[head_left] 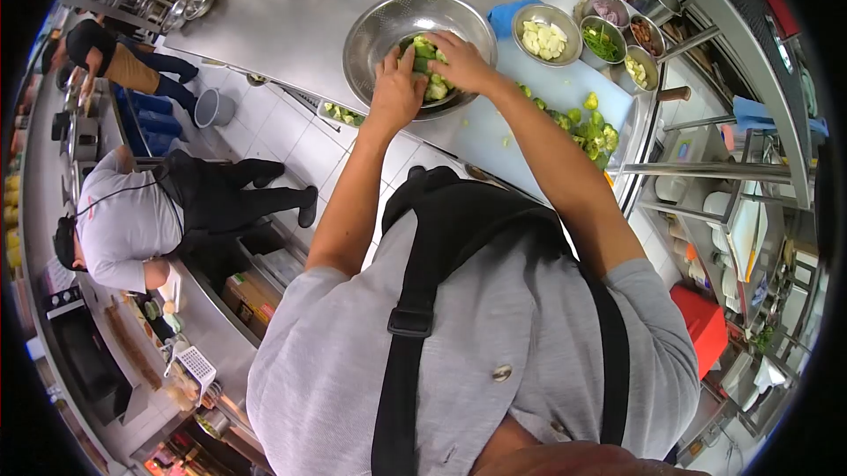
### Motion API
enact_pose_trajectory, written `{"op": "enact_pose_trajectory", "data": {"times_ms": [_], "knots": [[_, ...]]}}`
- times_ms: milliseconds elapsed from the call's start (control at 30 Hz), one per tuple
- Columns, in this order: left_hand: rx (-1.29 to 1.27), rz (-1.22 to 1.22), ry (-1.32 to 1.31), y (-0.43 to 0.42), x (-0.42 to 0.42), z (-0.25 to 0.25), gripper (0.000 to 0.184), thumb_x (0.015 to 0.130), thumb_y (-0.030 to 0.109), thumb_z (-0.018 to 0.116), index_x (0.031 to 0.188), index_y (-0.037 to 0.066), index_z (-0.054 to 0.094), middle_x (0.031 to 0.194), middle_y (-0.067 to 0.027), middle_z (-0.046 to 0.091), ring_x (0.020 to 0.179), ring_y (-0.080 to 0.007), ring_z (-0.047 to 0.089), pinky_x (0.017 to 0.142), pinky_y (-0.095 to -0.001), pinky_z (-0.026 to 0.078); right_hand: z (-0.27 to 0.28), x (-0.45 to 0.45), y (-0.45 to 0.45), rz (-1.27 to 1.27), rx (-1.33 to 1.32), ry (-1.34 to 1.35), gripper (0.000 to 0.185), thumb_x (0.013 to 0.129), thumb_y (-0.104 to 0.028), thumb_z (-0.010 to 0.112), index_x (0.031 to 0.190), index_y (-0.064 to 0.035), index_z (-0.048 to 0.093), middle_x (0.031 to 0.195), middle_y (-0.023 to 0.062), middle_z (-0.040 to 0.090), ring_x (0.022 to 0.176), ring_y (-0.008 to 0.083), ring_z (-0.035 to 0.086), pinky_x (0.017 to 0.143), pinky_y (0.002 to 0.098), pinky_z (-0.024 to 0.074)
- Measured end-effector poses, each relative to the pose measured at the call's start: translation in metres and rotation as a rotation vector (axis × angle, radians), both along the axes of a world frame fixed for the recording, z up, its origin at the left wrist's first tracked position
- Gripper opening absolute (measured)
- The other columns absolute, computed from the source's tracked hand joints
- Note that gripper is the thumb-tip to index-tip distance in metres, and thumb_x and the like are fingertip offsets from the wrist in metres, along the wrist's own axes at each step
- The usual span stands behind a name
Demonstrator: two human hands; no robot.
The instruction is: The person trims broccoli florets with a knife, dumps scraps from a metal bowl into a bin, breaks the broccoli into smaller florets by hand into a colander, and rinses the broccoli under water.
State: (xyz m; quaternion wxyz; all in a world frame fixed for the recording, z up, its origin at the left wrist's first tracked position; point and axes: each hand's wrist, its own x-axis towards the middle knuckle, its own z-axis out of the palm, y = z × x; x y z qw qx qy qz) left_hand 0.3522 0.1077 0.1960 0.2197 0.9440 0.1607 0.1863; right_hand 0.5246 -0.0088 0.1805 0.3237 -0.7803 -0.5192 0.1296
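Observation:
Both my hands are inside a perforated steel colander (366, 48) on the counter. My left hand (398, 92) curls its fingers around the left side of a cluster of green broccoli pieces (437, 88). From the other side, my right hand (460, 63) presses its bent fingers on the same broccoli. The palms and some fingertips are hidden. To the right, more broccoli florets (595, 134) lie heaped on a pale cutting board (498, 136).
A steel bowl of pale slices (544, 39) stands behind the board, near a blue cloth (513, 17). Several small bowls, one with chopped greens (602, 42), line the right. A knife handle (675, 94) sticks out there. Two people, one in a white shirt (132, 220), stand at left.

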Motion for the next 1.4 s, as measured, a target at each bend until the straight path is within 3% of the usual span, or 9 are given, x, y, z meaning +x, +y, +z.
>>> {"op": "enact_pose_trajectory", "data": {"times_ms": [67,233,367,567,633,867,1000,1033,1400], "knots": [[0.07,0.02,-0.062,-0.008,0.009,0.008,0.074,0.095,0.032,0.073,0.157,0.003,0.044,0.159,-0.0313,0.041,0.145,-0.0532,0.037,0.12,-0.0552,0.035,-0.003,0.02,-0.005,0.041,0.224,0.321,0.058,0.103,-0.032,0.063,0.155,-0.0135,0.048,0.157,0.0168,0.048,0.15,0.0351,0.042,0.125,0.042,0.032],[0.181,-0.065,0.216,-0.014,0.026,-0.013,0.082,0.096,0.053,0.069,0.166,0.024,0.036,0.175,-0.0227,0.011,0.159,-0.0497,0.014,0.12,-0.0751,0.015,0.059,0.076,-0.135,-0.236,0.174,0.235,0.042,0.103,-0.02,0.063,0.144,-0.0125,0.061,0.14,0.017,0.065,0.126,0.0278,0.063,0.106,0.0372,0.05],[0.074,-0.09,-0.125,-0.05,0.029,0.031,0.068,0.094,0.039,0.075,0.153,0.014,0.054,0.161,-0.0233,0.039,0.146,-0.0481,0.036,0.117,-0.0636,0.032,0.089,0.094,-0.288,-0.46,0.029,0.152,0.045,0.099,-0.018,0.07,0.143,-0.01,0.063,0.129,0.0167,0.07,0.114,0.0263,0.07,0.095,0.0374,0.0563],[-0.377,-0.533,0.155,-0.123,0.051,0.062,0.063,0.082,0.021,0.087,0.138,0.003,0.065,0.131,-0.0254,0.063,0.097,-0.0312,0.073,0.094,-0.0478,0.057,0.091,0.029,-0.356,-0.5,-0.354,0.22,0.096,0.075,-0.02,0.088,0.161,-0.0203,0.045,0.154,0.0243,0.051,0.137,0.0353,0.054,0.113,0.0437,0.0456],[-0.263,-0.566,0.217,-0.149,0.056,0.039,0.075,0.078,0.021,0.09,0.144,0.004,0.058,0.131,-0.0274,0.062,0.1,-0.034,0.072,0.095,-0.0483,0.057,0.076,0.011,-0.339,-0.542,-0.482,0.148,0.12,0.063,-0.023,0.095,0.166,-0.0239,0.032,0.165,0.0327,0.03,0.153,0.0461,0.033,0.125,0.0489,0.0335],[-0.155,-0.608,0.213,-0.196,0.065,0.008,0.096,0.07,0.026,0.095,0.149,0.003,0.047,0.13,-0.027,0.055,0.099,-0.0393,0.07,0.091,-0.0484,0.057,0.056,-0.004,-0.32,-0.576,-0.451,0.137,0.135,0.054,-0.028,0.1,0.168,-0.0247,0.027,0.167,0.0346,0.024,0.155,0.0517,0.024,0.127,0.0514,0.0298],[-0.281,-0.59,0.104,-0.2,0.068,0.017,0.075,0.077,0.026,0.091,0.139,0.003,0.056,0.121,-0.0218,0.06,0.088,-0.0363,0.068,0.083,-0.0471,0.057,0.063,-0.009,-0.355,-0.681,-0.123,0.166,0.098,0.07,-0.027,0.094,0.156,-0.0119,0.05,0.152,0.0246,0.051,0.142,0.0396,0.049,0.116,0.0462,0.0438],[-0.293,-0.599,0.057,-0.201,0.071,0.015,0.068,0.08,0.025,0.089,0.136,0.003,0.059,0.118,-0.0202,0.061,0.086,-0.0351,0.068,0.081,-0.0465,0.057,0.056,-0.008,-0.362,-0.734,-0.122,0.133,0.072,0.077,-0.031,0.091,0.137,-0.0015,0.065,0.127,0.0214,0.067,0.125,0.0349,0.063,0.105,0.0443,0.0508],[-0.244,-0.644,0.016,-0.223,0.111,0.009,0.045,0.086,0.017,0.082,0.127,0.005,0.069,0.103,-0.0144,0.065,0.079,-0.0292,0.068,0.074,-0.0418,0.057,0.024,-0.045,-0.345,-0.925,0.345,0.218,0.029,0.088,-0.015,0.08,0.113,-0.0008,0.074,0.096,0.0085,0.074,0.084,0.0183,0.068,0.077,0.0324,0.0544]]}}
